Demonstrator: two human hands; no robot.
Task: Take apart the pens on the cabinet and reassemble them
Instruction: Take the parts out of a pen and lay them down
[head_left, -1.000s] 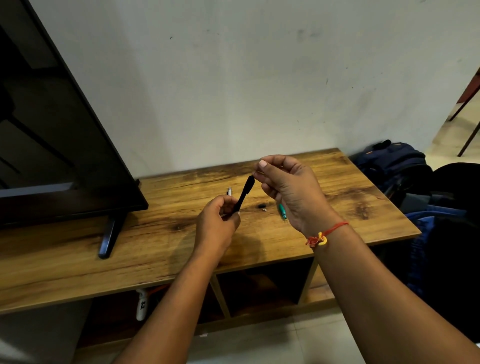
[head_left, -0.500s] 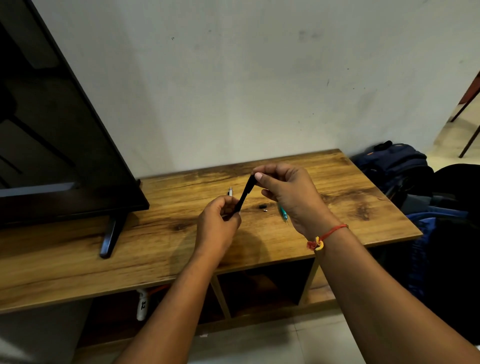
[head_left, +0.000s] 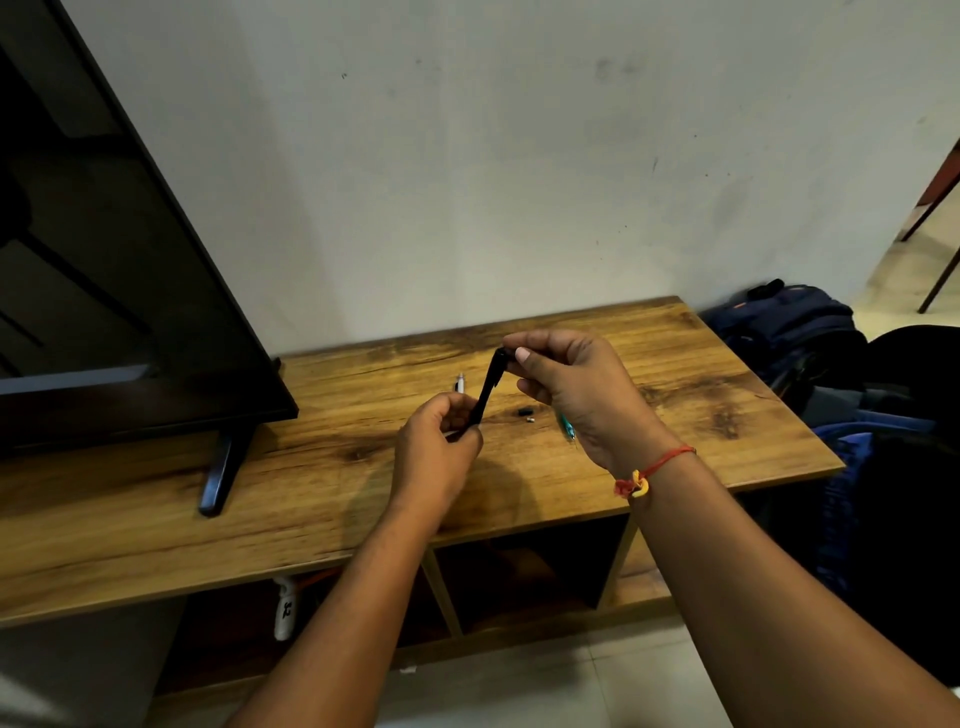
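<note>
Head view. Only writing legible: dark digits, seemingly "32", on a white object (head_left: 284, 608) in the open shelf under the cabinet (head_left: 311, 493). Gripping the lower end of a black pen (head_left: 488, 387) with the left hand (head_left: 436, 447), fingers curled round it; pinching its upper end with the right hand (head_left: 576, 389), thumb and forefinger closed on it. Holding the pen tilted above the cabinet top, clear of the wood. Wearing a red thread bracelet (head_left: 654, 467) on the right wrist. Lying on the wood beyond the hands: a white pen (head_left: 459, 383), a small black part (head_left: 525, 413), a teal pen (head_left: 567, 428) partly hidden by the right hand. Standing to the left, a dark television (head_left: 130, 312); slumped right of the cabinet, a blue backpack (head_left: 789, 327).
</note>
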